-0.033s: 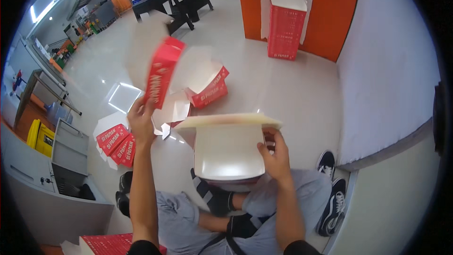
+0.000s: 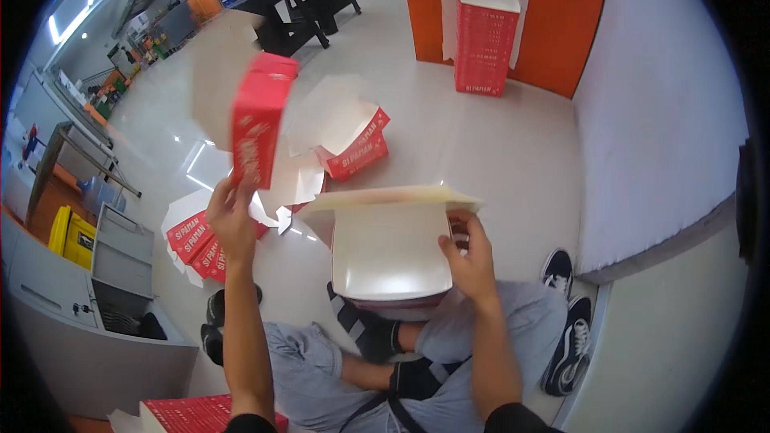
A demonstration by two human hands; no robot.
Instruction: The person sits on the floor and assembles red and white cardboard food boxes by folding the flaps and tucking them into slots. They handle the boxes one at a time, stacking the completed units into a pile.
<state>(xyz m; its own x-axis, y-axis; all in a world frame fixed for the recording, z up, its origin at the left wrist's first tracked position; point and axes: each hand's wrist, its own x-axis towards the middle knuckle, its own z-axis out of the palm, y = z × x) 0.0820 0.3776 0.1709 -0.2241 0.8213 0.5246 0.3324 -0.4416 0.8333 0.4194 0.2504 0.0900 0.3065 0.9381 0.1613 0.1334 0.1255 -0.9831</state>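
My left hand (image 2: 233,216) grips the lower end of a red folded carton (image 2: 261,124), held up off the floor. Its pale open flap, smeared by motion, spreads to the left behind it. In front of my crossed legs rests a stack of nested cartons (image 2: 391,252), their white inside facing up and their flaps folded at the far edge. My right hand (image 2: 469,252) is closed around the stack's right edge, thumb on the white face and fingers partly hidden behind. Just beyond, open red-and-white cartons (image 2: 357,148) lie on the floor.
More red cartons (image 2: 192,236) lie fanned at the left. A tall red carton stack (image 2: 485,44) stands against the orange panel (image 2: 553,16). Another stack (image 2: 188,415) sits by my left leg. A grey cabinet (image 2: 48,273) is at left, shoes (image 2: 571,345) at right, black stools (image 2: 293,8) far off.
My left hand has moved a little to the left with the red carton, which now stands more upright. My right hand stays on the nested stack.
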